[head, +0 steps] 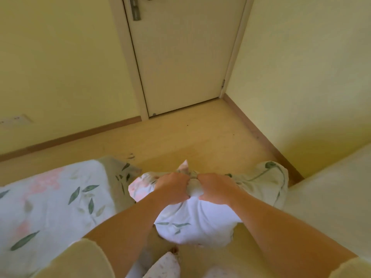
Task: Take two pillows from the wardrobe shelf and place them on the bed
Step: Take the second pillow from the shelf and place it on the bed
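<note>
Head view, looking down. The left hand [173, 187] and right hand [215, 188] sit side by side, almost touching. Each has its fingers curled into a gather of cloth at the upper end of a leaf-printed pillow [194, 223]. Both hands are therefore clenched on fabric, not spread. Gripping the bunched cover, not the filling, probably lets the soft bulk hang below the fists, and it sags there in front of the person's body, above the floor [180, 137].

A further lobe of the same print [271, 183] bulges to the right of the right hand. Whether it is a second pillow or part of the same bundle cannot be settled here.

The bed [50, 197], under a matching floral cover, lies to the left, with its corner just beside the load. The pillow is thus carried near the bed but not yet set on it.

A closed door [180, 57] stands ahead. No wardrobe shelf can be made out.

Judgement: the carry appears nearly done, and the remaining move is a swing leftward and a release onto the bed.
</note>
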Demonstrator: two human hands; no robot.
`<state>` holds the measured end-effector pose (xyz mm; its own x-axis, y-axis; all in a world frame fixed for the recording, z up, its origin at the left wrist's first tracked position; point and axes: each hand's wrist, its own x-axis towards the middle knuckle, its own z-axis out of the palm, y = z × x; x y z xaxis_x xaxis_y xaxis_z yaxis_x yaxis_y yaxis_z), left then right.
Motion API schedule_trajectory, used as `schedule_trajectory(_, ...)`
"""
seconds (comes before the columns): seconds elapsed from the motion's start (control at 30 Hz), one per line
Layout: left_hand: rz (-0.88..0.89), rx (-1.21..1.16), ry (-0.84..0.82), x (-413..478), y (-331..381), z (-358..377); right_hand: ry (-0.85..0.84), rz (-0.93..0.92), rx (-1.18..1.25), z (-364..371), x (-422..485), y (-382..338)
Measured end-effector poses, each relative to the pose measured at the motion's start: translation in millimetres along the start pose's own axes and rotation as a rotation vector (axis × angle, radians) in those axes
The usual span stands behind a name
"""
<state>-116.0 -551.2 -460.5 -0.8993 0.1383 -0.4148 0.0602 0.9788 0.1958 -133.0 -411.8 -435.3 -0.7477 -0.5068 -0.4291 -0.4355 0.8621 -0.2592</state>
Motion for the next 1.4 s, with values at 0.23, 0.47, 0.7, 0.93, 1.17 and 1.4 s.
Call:
schedule_trajectory(0.23,-0.144,-0.025,0.137,60,-88,-56,0.075,-0.165,-0.028,-54,122,-29)
schedule_trajectory(0.47,-0.298,-0.025,0.25,150,-169,-118,0.053,-0.319,-0.141,-125,264,-44)
schedule_trajectory(0.7,-0.535,-0.11,0.251,241,-240,-180,-0.024,-0.519,-0.23,-200,413,-56)
schedule_trajectory(0.93,-0.864,-0.219,0.309,259,-344,-231,-0.06,-0.787,-0.306,-240,540,-152)
schedule_trajectory(1.17,-1.101,-0.287,0.384,238,-482,-247,-0.155,-0.985,-0.397,-240,638,-295)
schedule_trajectory(1.4,-1.258,-0.403,0.426,191,-620,-273,-0.242,-1.157,-0.438,-248,702,-451)
